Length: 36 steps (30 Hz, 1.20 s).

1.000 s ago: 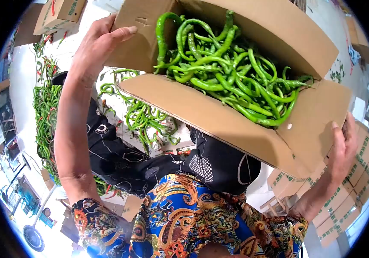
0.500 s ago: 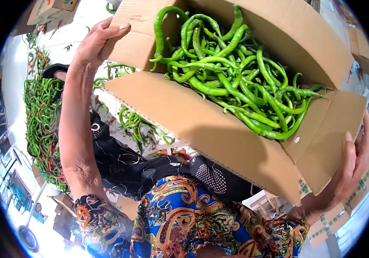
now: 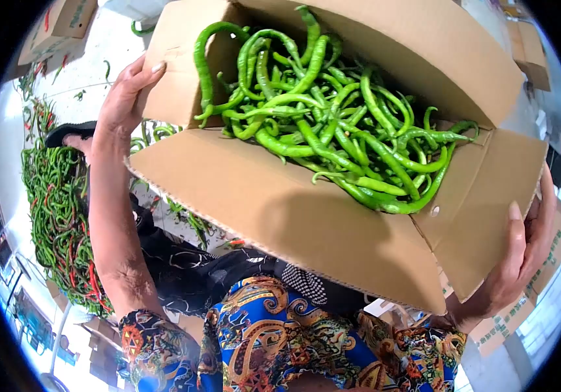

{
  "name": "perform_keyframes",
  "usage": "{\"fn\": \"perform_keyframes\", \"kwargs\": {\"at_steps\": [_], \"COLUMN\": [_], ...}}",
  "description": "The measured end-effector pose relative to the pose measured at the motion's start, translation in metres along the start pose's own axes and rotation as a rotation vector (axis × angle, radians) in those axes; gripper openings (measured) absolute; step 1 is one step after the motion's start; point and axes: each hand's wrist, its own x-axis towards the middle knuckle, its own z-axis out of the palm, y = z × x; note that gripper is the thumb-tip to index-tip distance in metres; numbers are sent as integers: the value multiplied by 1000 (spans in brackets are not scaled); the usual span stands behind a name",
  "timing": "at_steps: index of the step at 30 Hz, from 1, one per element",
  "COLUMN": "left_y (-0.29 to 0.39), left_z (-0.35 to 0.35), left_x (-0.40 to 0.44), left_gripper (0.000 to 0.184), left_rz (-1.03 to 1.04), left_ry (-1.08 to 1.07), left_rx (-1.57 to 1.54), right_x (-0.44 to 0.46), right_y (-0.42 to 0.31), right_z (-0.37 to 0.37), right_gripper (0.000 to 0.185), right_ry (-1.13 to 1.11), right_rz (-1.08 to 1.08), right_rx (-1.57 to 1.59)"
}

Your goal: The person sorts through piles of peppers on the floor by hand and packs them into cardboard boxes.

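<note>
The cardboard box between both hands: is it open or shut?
The box is open: its flaps spread outward, and green peppers show inside.

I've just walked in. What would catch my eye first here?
Probably the open cardboard box across the upper middle, holding bright green peppers, with the left hand and right hand gripping its two ends. Next comes the patterned blue-and-gold shirt at the bottom. At the left, a long pile of green and red peppers on the floor stands out too.
</note>
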Motion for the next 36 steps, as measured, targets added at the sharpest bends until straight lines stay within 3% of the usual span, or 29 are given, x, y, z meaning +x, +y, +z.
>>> {"fn": "perform_keyframes", "kwargs": {"at_steps": [13,16,26,29,30,31,33,36], "left_y": [1,5,7,35,33,50,79,104], "left_z": [1,3,12,52,51,69,103,164], "left_x": [0,-5,-7,-21,-23,-33,-42,-45], "left_gripper": [59,61,55,56,61,48,35,28], "left_rz": [-5,-10,58,222,350,695,1085,787], "left_ry": [-24,-27,37,334,461,564,481,-109], "left_rx": [-24,-2,70,506,736,1153,1303,1068], "right_x": [4,6,10,10,11,12,11,8], "right_y": [7,3,30,37,42,44,55,68], "right_z": [-16,-22,-15,-13,-11,-8,-7,-8], "right_gripper": [54,53,51,50,49,49,49,48], "right_ry": [-113,-144,-118,-128,-110,-90,-74,-74], "right_rz": [-95,-30,-79,-61,-111,-162,-208,-182], "right_rx": [-4,-125,-155,-142,-127,-115,-142,-178]}}
